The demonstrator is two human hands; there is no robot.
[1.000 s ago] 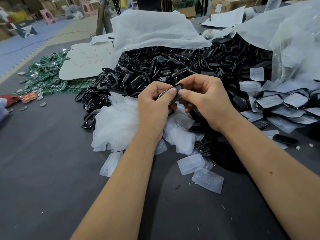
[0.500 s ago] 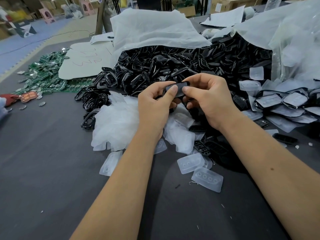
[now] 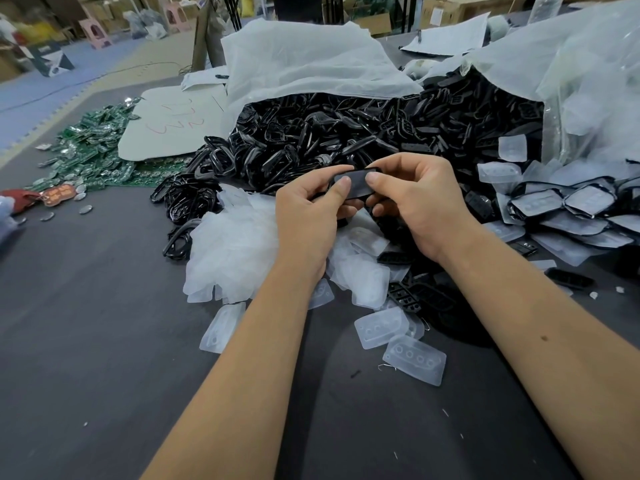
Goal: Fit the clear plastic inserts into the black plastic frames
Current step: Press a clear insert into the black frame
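Both hands hold one black plastic frame (image 3: 357, 183) with a clear insert in it, above the heaps at the table's middle. My left hand (image 3: 308, 216) pinches its left end with the thumb on top. My right hand (image 3: 415, 202) pinches its right end the same way. Below the hands lies a heap of clear inserts (image 3: 235, 247), and loose inserts (image 3: 414, 360) lie nearer me. A big pile of black frames (image 3: 346, 133) spills from a white bag behind.
Fitted frames with inserts (image 3: 568, 206) are stacked at the right. Green circuit boards (image 3: 90, 150) and a white card (image 3: 173, 126) lie at the far left. Black button pads (image 3: 405, 296) sit under my right wrist. Dark table surface (image 3: 86, 341) spreads at the near left.
The frame has turned from edge-on to flat, facing me, and both thumbs now press on its top face. Hands rose slightly.
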